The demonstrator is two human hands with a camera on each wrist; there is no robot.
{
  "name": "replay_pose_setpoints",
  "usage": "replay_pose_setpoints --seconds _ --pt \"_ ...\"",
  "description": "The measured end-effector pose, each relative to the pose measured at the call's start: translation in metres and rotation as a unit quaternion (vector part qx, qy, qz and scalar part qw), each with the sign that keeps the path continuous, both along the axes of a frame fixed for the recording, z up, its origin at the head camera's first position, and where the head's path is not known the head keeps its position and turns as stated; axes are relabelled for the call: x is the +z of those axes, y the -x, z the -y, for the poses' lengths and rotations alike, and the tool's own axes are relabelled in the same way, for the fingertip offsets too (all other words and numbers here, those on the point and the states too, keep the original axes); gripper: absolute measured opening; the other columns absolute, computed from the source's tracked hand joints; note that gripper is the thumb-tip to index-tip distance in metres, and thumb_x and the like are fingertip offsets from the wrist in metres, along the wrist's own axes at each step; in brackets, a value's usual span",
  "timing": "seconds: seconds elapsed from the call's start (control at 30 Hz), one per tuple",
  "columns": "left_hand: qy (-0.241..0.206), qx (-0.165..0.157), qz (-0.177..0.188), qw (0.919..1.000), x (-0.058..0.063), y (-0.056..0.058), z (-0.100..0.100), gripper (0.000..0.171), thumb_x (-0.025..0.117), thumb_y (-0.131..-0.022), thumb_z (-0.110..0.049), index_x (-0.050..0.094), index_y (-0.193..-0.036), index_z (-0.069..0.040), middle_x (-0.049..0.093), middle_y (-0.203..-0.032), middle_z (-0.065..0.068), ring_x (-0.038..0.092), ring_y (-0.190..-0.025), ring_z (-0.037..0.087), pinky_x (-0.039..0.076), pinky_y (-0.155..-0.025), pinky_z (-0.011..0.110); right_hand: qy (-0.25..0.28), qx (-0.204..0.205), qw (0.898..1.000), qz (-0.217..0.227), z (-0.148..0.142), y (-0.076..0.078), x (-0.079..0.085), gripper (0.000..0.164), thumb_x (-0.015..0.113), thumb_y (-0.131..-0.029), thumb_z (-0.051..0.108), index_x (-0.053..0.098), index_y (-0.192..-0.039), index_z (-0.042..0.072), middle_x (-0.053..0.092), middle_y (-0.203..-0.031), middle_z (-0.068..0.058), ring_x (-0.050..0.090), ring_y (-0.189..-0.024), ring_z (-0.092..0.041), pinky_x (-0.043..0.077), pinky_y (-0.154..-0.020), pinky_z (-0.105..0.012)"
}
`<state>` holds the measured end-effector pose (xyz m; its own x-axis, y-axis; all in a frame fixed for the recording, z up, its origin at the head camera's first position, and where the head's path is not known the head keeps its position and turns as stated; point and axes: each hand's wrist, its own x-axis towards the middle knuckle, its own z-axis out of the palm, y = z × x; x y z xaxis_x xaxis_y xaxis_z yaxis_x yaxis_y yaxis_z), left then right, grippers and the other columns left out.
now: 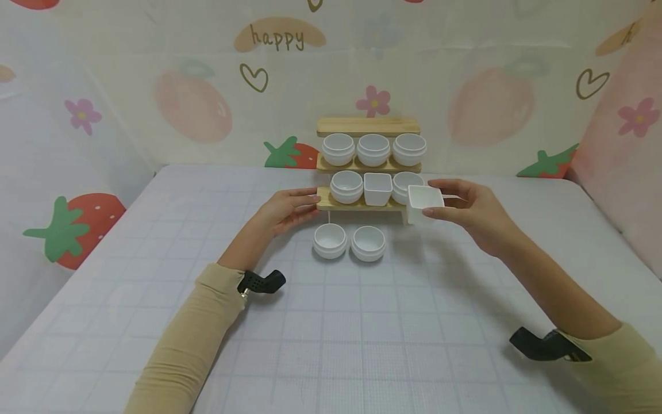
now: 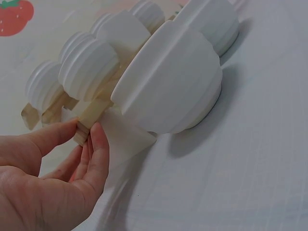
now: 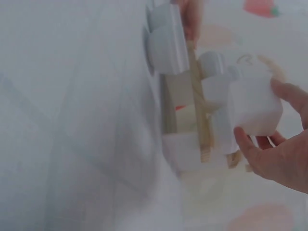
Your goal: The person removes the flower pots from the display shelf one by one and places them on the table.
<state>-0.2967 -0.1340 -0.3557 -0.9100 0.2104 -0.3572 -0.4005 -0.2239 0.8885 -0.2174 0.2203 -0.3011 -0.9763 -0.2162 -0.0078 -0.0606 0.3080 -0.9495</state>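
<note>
My left hand (image 1: 289, 210) pinches the left end of the low wooden shelf board (image 1: 357, 207); the left wrist view shows thumb and fingertips at the board's end (image 2: 94, 113). My right hand (image 1: 468, 210) holds a white square cup (image 1: 425, 198) between thumb and fingers, in front of the board's right end. On that board stand a white round bowl (image 1: 346, 187), another square cup (image 1: 378, 190) and a second round bowl (image 1: 407, 185), partly hidden by the held cup. The right wrist view has the held cup (image 3: 255, 106) overlapping the shelf.
Three round white bowls (image 1: 373, 150) line the middle board, with a higher wooden board (image 1: 368, 126) behind. Two round bowls (image 1: 329, 241) sit side by side on the white grid-patterned table (image 1: 331, 345) in front of the rack. A printed backdrop (image 1: 372, 69) rises behind the table.
</note>
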Motion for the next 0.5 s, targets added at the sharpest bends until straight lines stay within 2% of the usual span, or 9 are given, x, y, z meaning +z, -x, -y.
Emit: replay_pose_setpoints --seconds 0.2,0.37,0.5 --pt "0.008 -0.003 -0.002 1.0000 0.000 0.000 0.000 0.054 0.058 -0.107 -0.001 0.042 -0.159 0.002 0.055 -0.130 0.013 0.068 -0.086 0.012 0.063 -0.078 0.019 0.015 0.007 1.000 -0.002 0.002 -0.003 -0.006 0.063 0.076 -0.096 0.005 0.049 -0.152 -0.005 0.063 -0.121 0.011 0.067 -0.105 -0.002 0.056 -0.091 -0.015" --pt "0.010 -0.001 -0.001 0.9999 -0.001 0.001 0.000 0.053 0.058 -0.107 -0.001 0.043 -0.158 0.002 0.054 -0.134 0.015 0.068 -0.086 0.012 0.063 -0.079 0.019 -0.002 0.008 1.000 0.006 0.003 -0.004 -0.010 0.065 0.077 -0.096 0.006 0.048 -0.153 -0.003 0.059 -0.131 0.002 0.066 -0.107 -0.002 0.056 -0.092 -0.014" --pt "0.013 0.002 0.001 0.9999 -0.002 0.001 0.001 0.053 0.059 -0.107 -0.002 0.044 -0.158 0.002 0.054 -0.138 0.016 0.068 -0.088 0.013 0.063 -0.079 0.019 0.002 0.005 1.000 0.013 0.004 -0.004 -0.014 0.064 0.078 -0.095 0.005 0.049 -0.152 -0.003 0.059 -0.132 -0.001 0.065 -0.107 -0.003 0.057 -0.091 -0.014"
